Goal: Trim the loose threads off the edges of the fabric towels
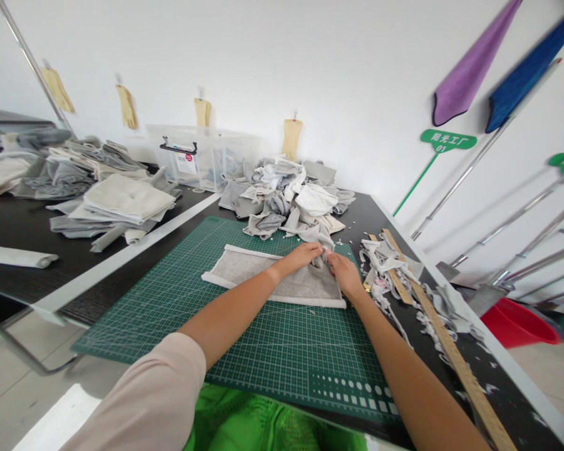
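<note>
A long piece of grey fabric [249, 270] with pale rolled edges lies on the green cutting mat [169, 313]. Over its right end, my left hand [305, 253] and my right hand [344, 273] meet, fingers closed in a pinch on a bunched bit of grey cloth [318, 258]. Whether that bunch belongs to the flat piece or is a separate scrap, I cannot tell. Just beyond the hands begins a heap of grey and white fabric pieces [286, 194]. By my right wrist, a small brass-coloured metal object [369, 280] is partly hidden.
Fabric scraps [380, 294] and two wooden rulers [444, 335] lie on the right side of the black table. Stacked cloths [122, 199] are at the left, a clear plastic box [207, 156] behind. A red bucket [517, 322] stands beyond the right edge.
</note>
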A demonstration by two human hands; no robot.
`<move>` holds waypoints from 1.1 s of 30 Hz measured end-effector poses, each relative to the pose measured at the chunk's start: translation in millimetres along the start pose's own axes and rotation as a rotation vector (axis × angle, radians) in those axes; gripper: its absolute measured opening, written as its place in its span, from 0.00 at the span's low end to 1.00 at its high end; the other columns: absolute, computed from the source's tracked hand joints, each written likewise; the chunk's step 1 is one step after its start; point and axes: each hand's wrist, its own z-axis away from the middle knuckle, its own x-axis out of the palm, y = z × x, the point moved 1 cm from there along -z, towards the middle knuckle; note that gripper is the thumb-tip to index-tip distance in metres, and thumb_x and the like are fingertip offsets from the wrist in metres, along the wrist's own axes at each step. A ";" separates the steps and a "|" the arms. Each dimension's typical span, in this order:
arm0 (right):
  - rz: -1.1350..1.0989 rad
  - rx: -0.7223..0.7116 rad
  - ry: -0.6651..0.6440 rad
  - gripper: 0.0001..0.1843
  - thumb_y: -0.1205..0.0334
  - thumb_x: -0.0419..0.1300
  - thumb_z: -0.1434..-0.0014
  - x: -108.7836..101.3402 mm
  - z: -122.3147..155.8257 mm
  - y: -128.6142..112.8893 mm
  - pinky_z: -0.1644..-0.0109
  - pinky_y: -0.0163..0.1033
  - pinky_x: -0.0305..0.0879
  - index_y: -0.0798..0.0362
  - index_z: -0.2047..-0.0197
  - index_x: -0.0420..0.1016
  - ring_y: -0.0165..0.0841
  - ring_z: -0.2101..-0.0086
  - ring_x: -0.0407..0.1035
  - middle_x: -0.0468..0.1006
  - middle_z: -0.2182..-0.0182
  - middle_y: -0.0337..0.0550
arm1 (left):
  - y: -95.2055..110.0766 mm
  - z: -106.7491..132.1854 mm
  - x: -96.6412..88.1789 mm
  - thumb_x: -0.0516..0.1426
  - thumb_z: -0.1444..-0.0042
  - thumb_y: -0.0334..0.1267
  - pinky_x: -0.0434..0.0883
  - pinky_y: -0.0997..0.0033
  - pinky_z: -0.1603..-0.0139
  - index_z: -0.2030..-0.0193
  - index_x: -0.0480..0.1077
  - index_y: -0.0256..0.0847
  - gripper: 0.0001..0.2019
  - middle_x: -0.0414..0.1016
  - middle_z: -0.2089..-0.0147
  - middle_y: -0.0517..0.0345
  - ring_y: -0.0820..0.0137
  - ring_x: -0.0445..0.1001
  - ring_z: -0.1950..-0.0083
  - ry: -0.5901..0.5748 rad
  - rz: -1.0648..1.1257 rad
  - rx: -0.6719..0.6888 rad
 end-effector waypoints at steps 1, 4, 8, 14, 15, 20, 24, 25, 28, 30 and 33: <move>-0.004 -0.001 -0.005 0.32 0.34 0.43 0.28 0.1 0.1 0.1 0.68 0.38 0.50 0.49 0.72 0.65 0.34 0.73 0.60 0.70 0.76 0.39 | -1.5 -0.5 -0.2 0.54 0.36 0.58 0.64 0.70 0.56 0.66 0.68 0.37 0.22 0.69 0.66 0.59 0.70 0.66 0.62 -0.002 -0.010 0.005; -0.015 -0.012 -0.008 0.32 0.34 0.43 0.28 0.5 -0.5 1.4 0.67 0.38 0.50 0.49 0.73 0.64 0.34 0.73 0.60 0.69 0.77 0.38 | -4.8 -1.5 -0.7 0.54 0.36 0.57 0.63 0.70 0.57 0.67 0.68 0.38 0.22 0.68 0.67 0.59 0.70 0.65 0.62 -0.009 -0.023 0.023; -0.005 -0.031 -0.001 0.32 0.35 0.43 0.28 0.8 -2.0 3.7 0.67 0.38 0.50 0.49 0.73 0.64 0.33 0.73 0.61 0.69 0.77 0.38 | -4.5 -1.0 -0.2 0.55 0.36 0.57 0.63 0.71 0.57 0.67 0.68 0.37 0.22 0.69 0.67 0.59 0.71 0.66 0.63 -0.021 0.002 0.009; 0.019 -0.015 0.007 0.32 0.34 0.43 0.28 0.8 -0.9 3.3 0.67 0.38 0.49 0.49 0.71 0.67 0.34 0.73 0.61 0.72 0.75 0.40 | -1.9 0.2 -1.3 0.55 0.36 0.58 0.64 0.71 0.57 0.66 0.69 0.36 0.23 0.70 0.66 0.58 0.71 0.67 0.63 -0.037 0.036 -0.027; 0.019 -0.009 0.012 0.32 0.34 0.43 0.28 1.1 -0.8 3.5 0.68 0.38 0.49 0.49 0.72 0.67 0.35 0.73 0.61 0.72 0.75 0.40 | -2.3 0.3 -1.7 0.55 0.36 0.59 0.65 0.70 0.56 0.65 0.70 0.36 0.24 0.71 0.66 0.58 0.71 0.67 0.63 -0.043 0.042 -0.028; 0.003 -0.001 0.013 0.32 0.34 0.43 0.28 2.5 -1.7 6.0 0.68 0.38 0.49 0.49 0.74 0.63 0.35 0.73 0.61 0.71 0.77 0.40 | -5.8 0.0 -2.9 0.54 0.35 0.58 0.67 0.69 0.54 0.65 0.70 0.37 0.23 0.72 0.65 0.56 0.69 0.68 0.61 -0.051 0.037 -0.008; 0.015 -0.014 0.005 0.32 0.34 0.43 0.29 2.6 -2.2 7.0 0.67 0.38 0.50 0.49 0.72 0.67 0.35 0.72 0.62 0.73 0.74 0.41 | -6.2 -0.1 -2.9 0.54 0.34 0.57 0.66 0.70 0.54 0.66 0.68 0.37 0.22 0.71 0.65 0.57 0.70 0.68 0.62 -0.058 0.003 0.005; 0.015 -0.018 0.005 0.32 0.34 0.43 0.28 2.4 -2.2 7.0 0.67 0.37 0.51 0.49 0.71 0.67 0.35 0.72 0.62 0.73 0.74 0.41 | -5.7 0.0 -3.0 0.53 0.34 0.57 0.66 0.70 0.54 0.66 0.68 0.37 0.22 0.71 0.65 0.57 0.70 0.68 0.62 -0.059 -0.004 0.002; 0.020 -0.026 -0.001 0.32 0.34 0.43 0.28 1.9 -2.0 6.3 0.67 0.37 0.51 0.49 0.71 0.67 0.35 0.72 0.62 0.73 0.74 0.41 | -3.4 0.6 -3.2 0.53 0.34 0.57 0.66 0.70 0.55 0.66 0.68 0.37 0.23 0.71 0.65 0.57 0.70 0.68 0.62 -0.062 -0.011 0.003; 0.032 -0.027 -0.002 0.32 0.34 0.43 0.28 1.5 -2.0 5.4 0.66 0.37 0.51 0.49 0.71 0.67 0.35 0.72 0.62 0.73 0.74 0.40 | -1.4 1.2 -3.0 0.53 0.34 0.57 0.67 0.69 0.53 0.65 0.69 0.36 0.23 0.72 0.65 0.56 0.70 0.68 0.62 -0.063 -0.006 0.005; 0.057 -0.017 -0.006 0.32 0.34 0.42 0.28 1.2 -2.4 4.4 0.66 0.38 0.51 0.49 0.71 0.69 0.35 0.71 0.63 0.73 0.74 0.41 | 2.2 2.2 -2.6 0.54 0.34 0.57 0.67 0.68 0.51 0.64 0.71 0.36 0.23 0.74 0.64 0.54 0.68 0.70 0.60 -0.068 -0.010 -0.006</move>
